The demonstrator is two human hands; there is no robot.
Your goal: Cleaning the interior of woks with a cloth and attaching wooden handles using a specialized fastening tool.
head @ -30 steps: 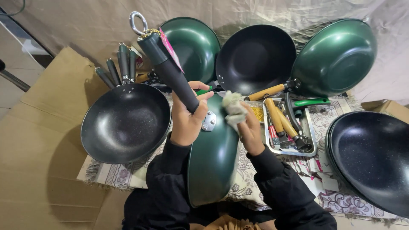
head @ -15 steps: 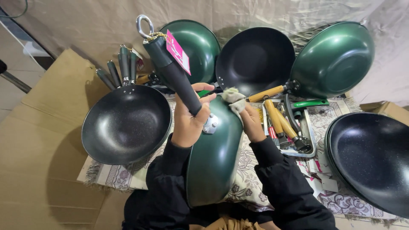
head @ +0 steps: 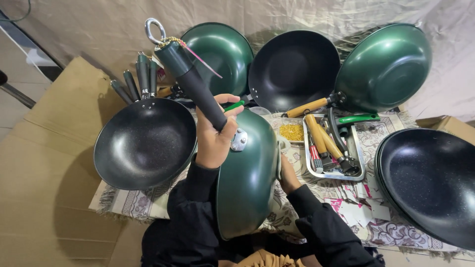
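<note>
I have only one view, from the camera on the person's head. It looks steeply down over the chest and both dark sleeves onto a patterned cloth (head: 148, 205) spread on cardboard (head: 44, 163). It sits close: the green pan (head: 247, 183) held up in front fills the middle of the frame. The far edge takes in a crumpled backdrop sheet (head: 99, 29), with a strip of tiled floor at left.

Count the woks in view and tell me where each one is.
6: held wok, black one at left, three propped behind, black one at right, possibly stacked on more.
</note>
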